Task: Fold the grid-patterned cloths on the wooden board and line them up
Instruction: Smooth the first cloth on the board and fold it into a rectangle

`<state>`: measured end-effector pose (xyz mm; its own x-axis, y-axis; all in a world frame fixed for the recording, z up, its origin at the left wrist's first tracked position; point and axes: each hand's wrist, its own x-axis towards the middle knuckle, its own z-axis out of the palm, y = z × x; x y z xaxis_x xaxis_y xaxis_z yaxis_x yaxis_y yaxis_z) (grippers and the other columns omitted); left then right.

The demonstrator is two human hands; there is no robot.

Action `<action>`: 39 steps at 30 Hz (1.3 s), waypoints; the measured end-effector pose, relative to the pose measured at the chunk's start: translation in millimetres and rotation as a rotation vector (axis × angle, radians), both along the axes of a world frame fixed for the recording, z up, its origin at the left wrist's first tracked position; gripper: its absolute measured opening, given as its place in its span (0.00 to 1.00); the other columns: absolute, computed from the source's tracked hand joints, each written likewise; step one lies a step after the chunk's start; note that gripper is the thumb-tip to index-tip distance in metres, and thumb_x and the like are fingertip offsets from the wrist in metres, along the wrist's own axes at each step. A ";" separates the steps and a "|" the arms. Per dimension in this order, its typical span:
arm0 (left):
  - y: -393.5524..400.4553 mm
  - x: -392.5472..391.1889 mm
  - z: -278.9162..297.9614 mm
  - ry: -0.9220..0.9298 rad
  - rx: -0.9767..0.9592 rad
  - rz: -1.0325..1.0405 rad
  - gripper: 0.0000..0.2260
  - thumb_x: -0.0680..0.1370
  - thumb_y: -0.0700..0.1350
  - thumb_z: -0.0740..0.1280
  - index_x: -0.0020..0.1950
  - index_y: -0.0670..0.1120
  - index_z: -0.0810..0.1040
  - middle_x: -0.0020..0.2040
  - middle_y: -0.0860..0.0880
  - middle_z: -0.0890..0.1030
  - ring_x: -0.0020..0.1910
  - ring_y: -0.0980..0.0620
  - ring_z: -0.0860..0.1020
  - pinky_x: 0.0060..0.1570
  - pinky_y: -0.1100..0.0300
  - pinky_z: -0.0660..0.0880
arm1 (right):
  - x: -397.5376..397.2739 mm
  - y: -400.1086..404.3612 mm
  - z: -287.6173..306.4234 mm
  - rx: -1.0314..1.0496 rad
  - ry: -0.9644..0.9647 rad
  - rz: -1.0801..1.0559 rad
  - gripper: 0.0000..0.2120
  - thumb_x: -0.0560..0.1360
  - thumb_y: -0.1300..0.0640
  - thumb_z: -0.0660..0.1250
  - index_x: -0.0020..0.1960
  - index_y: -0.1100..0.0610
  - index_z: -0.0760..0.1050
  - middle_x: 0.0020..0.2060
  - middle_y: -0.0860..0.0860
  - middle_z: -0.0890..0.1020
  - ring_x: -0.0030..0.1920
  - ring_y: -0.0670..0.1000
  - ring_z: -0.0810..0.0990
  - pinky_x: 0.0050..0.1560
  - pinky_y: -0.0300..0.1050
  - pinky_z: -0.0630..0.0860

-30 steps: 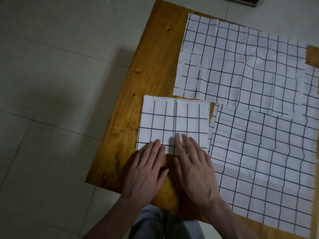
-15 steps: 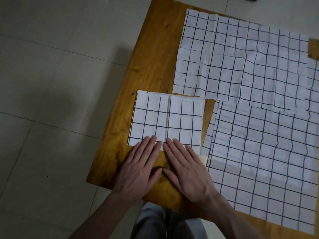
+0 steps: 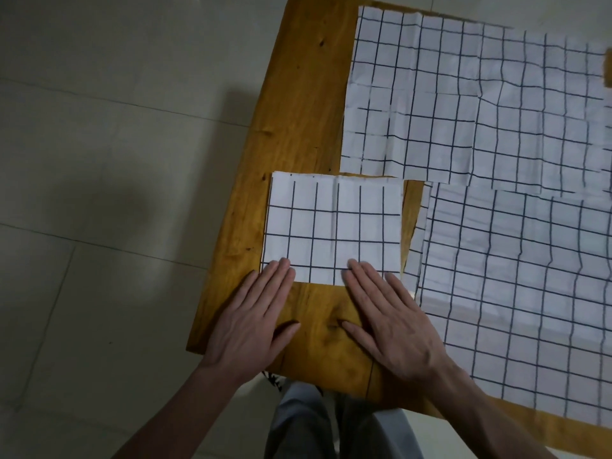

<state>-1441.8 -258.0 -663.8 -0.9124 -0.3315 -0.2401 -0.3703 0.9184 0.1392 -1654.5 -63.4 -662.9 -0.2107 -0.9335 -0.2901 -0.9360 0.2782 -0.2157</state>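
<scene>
With both my left hand [image 3: 251,321] and right hand [image 3: 390,321] flat, fingers straight on the folded cloth's [image 3: 332,228] near edge at the desk's [image 3: 298,104] left side, uneven pressure could probably skew it against the unfolded cloths [image 3: 496,260].

Folded cloth [image 3: 332,228]: white, black grid | spread cloths [image 3: 470,104]: white, black grid | wooden board [image 3: 298,111]: amber-brown | floor [image 3: 116,127]: pale grey tiles

a home, likely: pale floor tiles [image 3: 99,160], low wooden board [image 3: 298,111].
</scene>
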 end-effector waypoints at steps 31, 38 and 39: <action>-7.7 2.9 2.4 0.029 0.018 0.021 0.34 0.86 0.64 0.48 0.85 0.42 0.52 0.86 0.42 0.52 0.85 0.46 0.51 0.80 0.44 0.55 | 24.8 9.8 12.5 0.029 0.028 -0.349 0.38 0.84 0.31 0.41 0.85 0.53 0.45 0.85 0.50 0.47 0.84 0.49 0.44 0.82 0.55 0.41; 8.4 -34.0 0.8 0.030 0.061 -0.167 0.32 0.86 0.64 0.47 0.86 0.47 0.53 0.86 0.46 0.50 0.85 0.47 0.50 0.78 0.45 0.55 | 32.8 -12.7 22.2 -0.139 -0.030 -0.549 0.27 0.87 0.42 0.48 0.82 0.53 0.61 0.81 0.52 0.64 0.81 0.54 0.62 0.79 0.57 0.63; 9.2 -35.5 0.9 0.023 0.056 -0.163 0.32 0.86 0.63 0.47 0.86 0.47 0.53 0.86 0.47 0.51 0.85 0.47 0.50 0.78 0.45 0.55 | 34.4 -17.2 24.3 -0.173 -0.018 -0.609 0.25 0.87 0.46 0.54 0.81 0.55 0.63 0.79 0.54 0.68 0.79 0.56 0.66 0.76 0.58 0.68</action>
